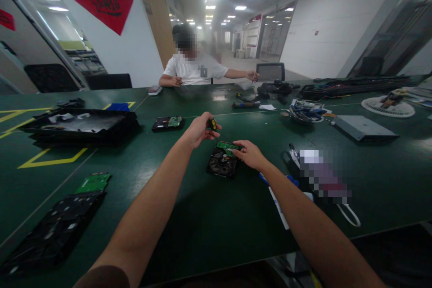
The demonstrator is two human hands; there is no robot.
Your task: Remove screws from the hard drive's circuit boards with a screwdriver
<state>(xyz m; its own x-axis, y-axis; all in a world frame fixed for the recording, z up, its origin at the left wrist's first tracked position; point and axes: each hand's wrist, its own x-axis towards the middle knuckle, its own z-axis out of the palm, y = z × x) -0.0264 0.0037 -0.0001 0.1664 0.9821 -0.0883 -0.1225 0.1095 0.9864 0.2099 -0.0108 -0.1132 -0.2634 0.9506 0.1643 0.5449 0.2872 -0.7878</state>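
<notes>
A hard drive (222, 164) lies on the green table in front of me, its green circuit board (227, 147) at the far end. My left hand (201, 130) is closed around a screwdriver with a black and yellow handle (212, 123), held above the drive's far left corner. The shaft points down toward the board; whether its tip touches cannot be made out. My right hand (249, 153) grips the drive's right edge, thumb and fingertips on the circuit board. Another hard drive (168, 123) with a green board rests farther off, left of my left hand.
Several black drives with a green board (94, 183) lie at near left, below black trays (84, 123). Blue-handled scissors (265, 180) lie partly under my right forearm. A metal box (364, 128) and a bowl of cables (307, 111) stand right. A person (195, 69) sits opposite.
</notes>
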